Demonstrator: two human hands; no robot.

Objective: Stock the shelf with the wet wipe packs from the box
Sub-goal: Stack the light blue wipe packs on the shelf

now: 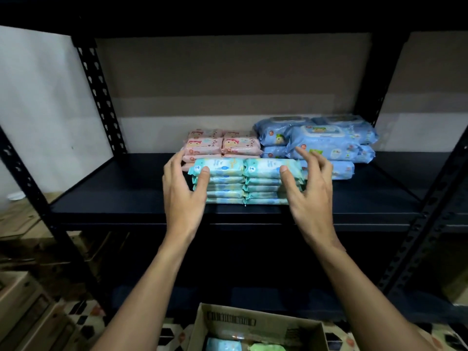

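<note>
Head view. All positions are taken from the teal packs.

- The teal packs stand as two piles side by side on the shelf board, near its front edge.
- My left hand is at their left end. The thumb lies on the front of the top pack and the fingers reach round the end, loosely curved, not clamped.
- My right hand is at their right end. The thumb rests on the top pack's front, and the fingers are spread and lifted, apparently clear of the wrap.
- Pink packs sit directly behind. Blue packs sit behind and to the right.
- The box is below and nearer me, open, with a loose teal pack and a green pack inside.

Step in hand (my judgement): squaring the two piles before going back to the box.

Method:
- Press inward evenly from both ends with flat palms.
- Keep the thumbs light, since soft wraps slide and the top packs could skew.
- Nudge both piles back together so their fronts line up.

Not resolved:
- Whether the teal packs touch the pink ones.
- How many packs are in each pile; the lower layers blur together.
- My left fingertips, hidden behind the pile's end.
- The box floor, cut off by the frame, so the remaining stock is unknown.
- Pack print, too small to read.
</note>
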